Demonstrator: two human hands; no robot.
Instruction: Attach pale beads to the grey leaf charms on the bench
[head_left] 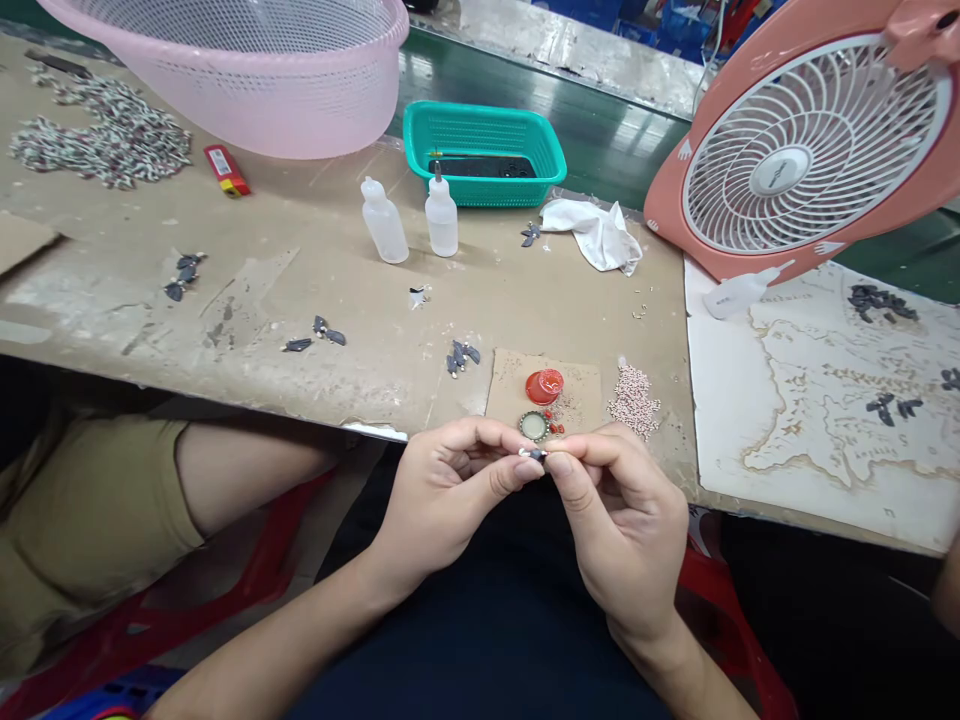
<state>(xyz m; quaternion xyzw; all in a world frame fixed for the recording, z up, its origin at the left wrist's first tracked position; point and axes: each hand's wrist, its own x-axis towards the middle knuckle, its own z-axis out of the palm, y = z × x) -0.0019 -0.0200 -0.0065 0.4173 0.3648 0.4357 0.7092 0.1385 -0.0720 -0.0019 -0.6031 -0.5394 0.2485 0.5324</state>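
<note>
Item: small dark piece point(534, 454), which we hold just off the near edge of the counter point(300, 260). Our left hand point(450, 490) and right hand point(626, 525) both have fingers pinched tight on it. Just beyond, on the counter, we list: red cap point(544, 385), round bezel point(534, 426), pale bead pile point(634, 400).

Surface point(300, 260): worn matt board, rough, stained. Pink basket point(247, 80): plastic mesh. Bottles point(384, 222): translucent plastic. Rag point(596, 235): white cloth. Red cap point(544, 385): glossy.
</note>
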